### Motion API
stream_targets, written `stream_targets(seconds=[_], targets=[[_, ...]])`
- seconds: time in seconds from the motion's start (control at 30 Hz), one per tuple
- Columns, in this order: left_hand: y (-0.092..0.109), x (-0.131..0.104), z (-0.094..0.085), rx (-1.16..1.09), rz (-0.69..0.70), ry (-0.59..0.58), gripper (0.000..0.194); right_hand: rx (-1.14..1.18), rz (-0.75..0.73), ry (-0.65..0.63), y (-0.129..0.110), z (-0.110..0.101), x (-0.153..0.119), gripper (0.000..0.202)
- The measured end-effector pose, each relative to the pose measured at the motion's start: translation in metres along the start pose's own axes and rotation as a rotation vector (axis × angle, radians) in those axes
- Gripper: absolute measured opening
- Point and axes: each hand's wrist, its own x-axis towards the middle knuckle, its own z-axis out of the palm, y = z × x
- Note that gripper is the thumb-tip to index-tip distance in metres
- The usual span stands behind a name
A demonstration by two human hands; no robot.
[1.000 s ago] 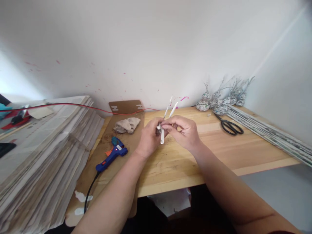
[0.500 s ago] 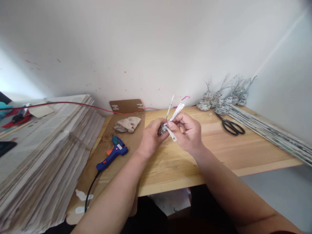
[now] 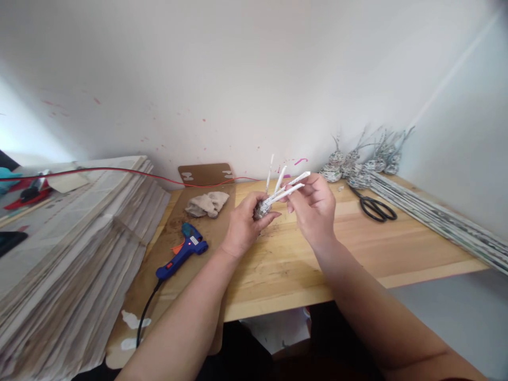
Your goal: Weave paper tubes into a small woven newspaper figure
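Observation:
My left hand [image 3: 246, 219] is closed around a small woven newspaper piece [image 3: 262, 209], which the fingers partly cover. Several rolled paper strips [image 3: 280, 180] stick up from it, fanned apart, with one thin strip standing nearly upright. To the right, my right hand [image 3: 316, 211] pinches one of the lower strips between thumb and forefinger, its other fingers curled loosely behind. The strips' white ends reach past the fingertips. Both hands are above the wooden table [image 3: 270, 280].
A blue glue gun [image 3: 180, 256] and a crumpled cloth [image 3: 207, 204] lie on a brown board [image 3: 166, 296]. Stacked newspapers [image 3: 91, 254] fill the left. At right are black scissors [image 3: 377, 206], woven newspaper gourd shapes [image 3: 332, 168] and long paper rods [image 3: 432, 217]. A red wire [image 3: 119, 168] crosses behind.
The strips, bunched together before, are now spread apart. My right hand has shifted slightly right, and the strip that pointed down toward me now points up to the right.

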Motion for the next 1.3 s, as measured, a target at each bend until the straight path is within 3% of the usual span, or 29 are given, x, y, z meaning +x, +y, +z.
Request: stream_targets(seconds=[0.13,0.3,0.47,0.63,0.77,0.93,1.03,1.17,1.3], targets=[[-0.001,0.000,0.001,0.010,-0.002,-0.014,0.030,-0.092,-0.178,0.025,0.001,-0.002,-0.001,0.033],[-0.003,0.000,0.001,0.043,-0.027,-0.019,0.029,-0.562,-0.491,-0.102,0.000,-0.014,-0.001,0.032],[-0.003,0.001,0.000,0.015,-0.028,-0.037,0.029,-0.653,-0.484,-0.100,0.000,-0.017,0.002,0.031],[0.000,0.002,-0.002,-0.013,-0.064,-0.041,0.025,-0.791,-0.703,-0.159,-0.003,-0.015,-0.001,0.017],[0.004,0.003,-0.004,-0.022,-0.079,-0.051,0.024,-0.773,-0.705,-0.147,-0.003,-0.013,-0.005,0.016],[0.005,0.002,-0.004,-0.006,-0.067,-0.083,0.022,-0.784,-0.743,-0.153,0.001,-0.015,-0.004,0.048],[0.004,0.002,-0.004,0.000,-0.060,-0.085,0.024,-0.829,-0.740,-0.210,0.002,-0.016,-0.003,0.042],[0.004,0.002,-0.004,0.024,-0.074,-0.101,0.025,-0.900,-0.695,-0.185,0.002,-0.017,-0.002,0.040],[0.006,0.002,-0.004,0.037,-0.053,-0.091,0.024,-0.924,-0.781,-0.156,0.000,-0.017,0.000,0.037]])
